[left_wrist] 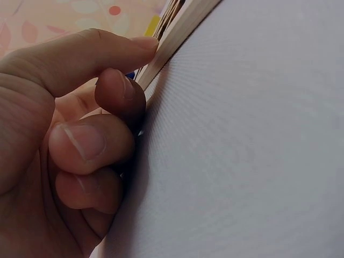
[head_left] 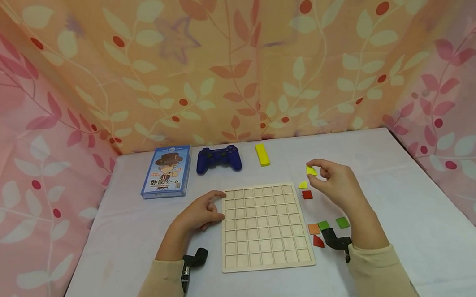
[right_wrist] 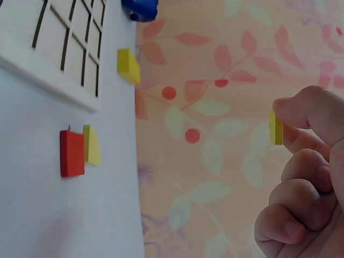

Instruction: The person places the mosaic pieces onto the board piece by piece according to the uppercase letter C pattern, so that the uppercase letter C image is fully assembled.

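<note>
- Grid board (head_left: 265, 228): pale, unfinished-looking wood, matt, with cut grid lines; its edge shows thin layers in the left wrist view.
- Small yellow tile (head_left: 311, 170), pinched by the right hand (head_left: 337, 186): smooth, painted-looking surface.
- Red square tile (right_wrist: 71, 153): flat, evenly coloured, matt.
- Game controller (head_left: 218, 159): dark blue plastic, slightly glossy.
- Card box (head_left: 167, 171): printed cardboard, faint sheen.
- Table cover (head_left: 408, 229): white, matt, finely woven cloth.
- Backdrop (head_left: 233, 63): thin printed fabric, leaf pattern.

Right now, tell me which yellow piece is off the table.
The small yellow piece pinched in the right hand; the yellow wedge and yellow block lie on the table.
</note>
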A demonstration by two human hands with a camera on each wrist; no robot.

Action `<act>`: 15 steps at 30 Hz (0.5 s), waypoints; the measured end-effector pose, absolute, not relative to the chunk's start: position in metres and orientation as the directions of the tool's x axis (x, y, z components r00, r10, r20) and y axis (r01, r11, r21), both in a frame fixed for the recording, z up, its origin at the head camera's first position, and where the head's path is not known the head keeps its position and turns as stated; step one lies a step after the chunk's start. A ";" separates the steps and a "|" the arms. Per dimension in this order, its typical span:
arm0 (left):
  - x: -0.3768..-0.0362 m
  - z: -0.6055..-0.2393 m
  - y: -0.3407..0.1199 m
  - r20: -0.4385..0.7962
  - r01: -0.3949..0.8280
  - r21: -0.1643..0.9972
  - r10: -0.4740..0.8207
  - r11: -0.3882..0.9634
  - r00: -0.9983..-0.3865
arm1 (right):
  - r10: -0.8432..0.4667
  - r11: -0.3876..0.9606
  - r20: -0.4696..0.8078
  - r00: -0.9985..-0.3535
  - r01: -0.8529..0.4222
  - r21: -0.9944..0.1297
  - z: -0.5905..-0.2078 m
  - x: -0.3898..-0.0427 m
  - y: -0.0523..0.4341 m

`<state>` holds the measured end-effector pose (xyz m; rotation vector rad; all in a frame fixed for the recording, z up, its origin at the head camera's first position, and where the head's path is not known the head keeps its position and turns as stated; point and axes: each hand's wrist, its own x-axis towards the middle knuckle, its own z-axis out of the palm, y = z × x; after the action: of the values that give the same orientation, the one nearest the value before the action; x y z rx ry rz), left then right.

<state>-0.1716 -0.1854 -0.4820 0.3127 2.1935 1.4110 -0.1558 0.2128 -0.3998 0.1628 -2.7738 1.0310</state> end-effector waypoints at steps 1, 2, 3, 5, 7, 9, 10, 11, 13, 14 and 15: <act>-0.171 -0.482 -0.185 -0.292 -0.079 0.898 0.451 0.434 -0.844 | -0.049 0.753 0.212 -0.976 -0.175 -0.634 -0.398 -0.155 0.211; -0.171 -0.482 -0.185 -0.290 -0.077 0.898 0.451 0.433 -0.844 | -0.059 0.751 0.220 -0.974 -0.188 -0.633 -0.396 -0.154 0.209; -0.171 -0.482 -0.185 -0.290 -0.077 0.898 0.451 0.433 -0.844 | -0.069 0.747 0.229 -0.971 -0.202 -0.633 -0.395 -0.153 0.207; -0.171 -0.481 -0.185 -0.290 -0.078 0.899 0.452 0.432 -0.844 | -0.088 0.740 0.245 -0.966 -0.228 -0.633 -0.394 -0.151 0.203; -0.171 -0.481 -0.185 -0.292 -0.079 0.898 0.451 0.433 -0.843 | -0.108 0.731 0.258 -0.960 -0.253 -0.634 -0.393 -0.150 0.198; -0.171 -0.481 -0.185 -0.294 -0.080 0.897 0.451 0.435 -0.843 | -0.131 0.715 0.258 -0.957 -0.271 -0.644 -0.393 -0.149 0.194; -0.171 -0.481 -0.185 -0.294 -0.080 0.896 0.451 0.436 -0.843 | -0.143 0.711 0.258 -0.956 -0.280 -0.644 -0.393 -0.149 0.191; -0.171 -0.481 -0.185 -0.295 -0.080 0.896 0.451 0.436 -0.842 | -0.156 0.709 0.259 -0.953 -0.291 -0.642 -0.394 -0.149 0.189; -0.171 -0.481 -0.185 -0.295 -0.080 0.896 0.450 0.437 -0.843 | -0.180 0.707 0.268 -0.946 -0.314 -0.633 -0.396 -0.149 0.184; -0.172 -0.480 -0.185 -0.295 -0.080 0.896 0.450 0.437 -0.843 | -0.192 0.708 0.269 -0.944 -0.323 -0.628 -0.397 -0.150 0.181; -0.172 -0.480 -0.185 -0.295 -0.080 0.895 0.448 0.439 -0.844 | -0.203 0.712 0.275 -0.940 -0.335 -0.617 -0.399 -0.150 0.178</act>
<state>-0.1715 -0.1847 -0.4804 0.3090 2.1962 1.4045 -0.1498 0.1785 -0.3987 0.4337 -2.7304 1.0391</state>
